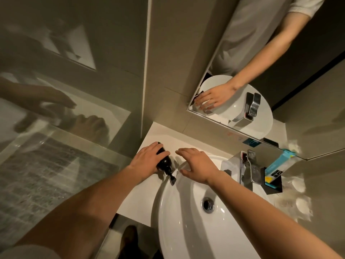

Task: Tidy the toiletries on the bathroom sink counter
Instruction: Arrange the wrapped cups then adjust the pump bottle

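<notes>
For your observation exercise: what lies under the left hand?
A black pump bottle on the white counter, nozzle toward the basin. The left hand covers its upper body, so any label is hidden.

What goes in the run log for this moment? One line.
left hand: grip on black pump bottle, lying on counter | right hand: open, hovering over basin rim

Pump bottle (164, 162) left of basin (186, 221)

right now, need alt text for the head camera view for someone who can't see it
Seen from above, a person's left hand grips a black pump bottle lying on the white counter, while the open right hand hovers beside it over the white basin. A chrome faucet and a blue box sit to the right.
</notes>
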